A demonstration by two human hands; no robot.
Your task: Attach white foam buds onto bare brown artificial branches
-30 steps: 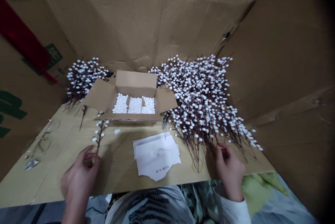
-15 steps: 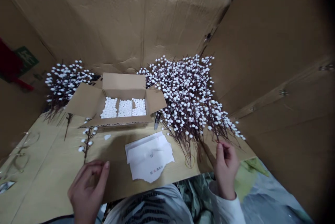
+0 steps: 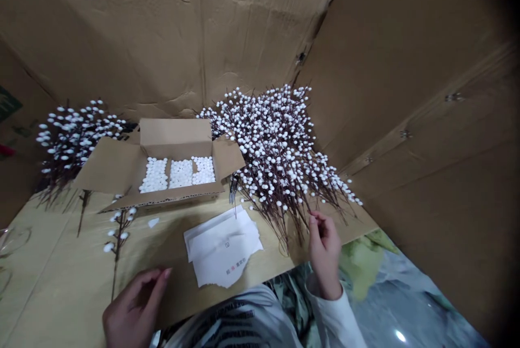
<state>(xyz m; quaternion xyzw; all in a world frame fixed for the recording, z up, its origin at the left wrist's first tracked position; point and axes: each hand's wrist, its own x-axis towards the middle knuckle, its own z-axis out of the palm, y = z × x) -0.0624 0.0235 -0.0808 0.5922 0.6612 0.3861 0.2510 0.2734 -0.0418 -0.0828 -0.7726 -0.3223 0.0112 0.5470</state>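
Observation:
My right hand [image 3: 325, 244] is at the lower edge of a big pile of dark-stemmed branches with white berries [image 3: 272, 147]. Its thumb and fingers are pinched on the stem end of a berry branch there. My left hand [image 3: 134, 304] hovers over the table's front left, thumb and forefinger tips pressed together; anything between them is too small to make out. Just beyond it, a single berry branch [image 3: 117, 234] lies with its stem pointing toward me. An open cardboard box [image 3: 176, 134] holds white foam balls [image 3: 181, 173] in three blocks.
Torn white paper sheets [image 3: 221, 258] lie at mid-table, with dark-handled pliers or cutters [image 3: 233, 188] beside the box. Another berry bunch [image 3: 77, 136] stands far left. A white scrap [image 3: 153, 222] lies near the box. Cardboard walls [image 3: 252, 28] enclose the table at back and right.
The view has turned to the right, so everything sits further left. My right hand has shifted a little left along the pile's lower edge. My left hand stays closed and low.

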